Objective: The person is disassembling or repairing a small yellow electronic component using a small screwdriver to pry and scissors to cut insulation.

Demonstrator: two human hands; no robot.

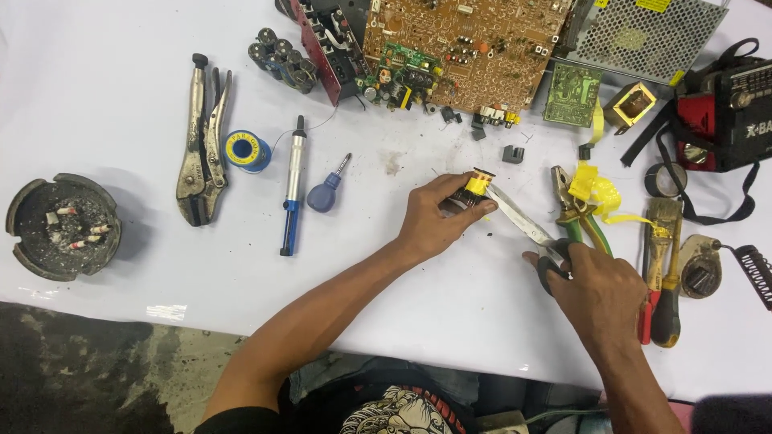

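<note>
My small yellow-taped transformer coil (474, 189) sits just above the white surface (121, 120) — the steel scissors' (523, 223) blade tips touch its yellow wrap.

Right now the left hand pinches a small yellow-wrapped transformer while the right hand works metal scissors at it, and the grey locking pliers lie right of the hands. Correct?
Not quite. The head view shows the grey locking pliers lying left of the hands, beside the blue solder spool. The left hand does pinch the small yellow-wrapped transformer, and the right hand does work the metal scissors at it.
</note>
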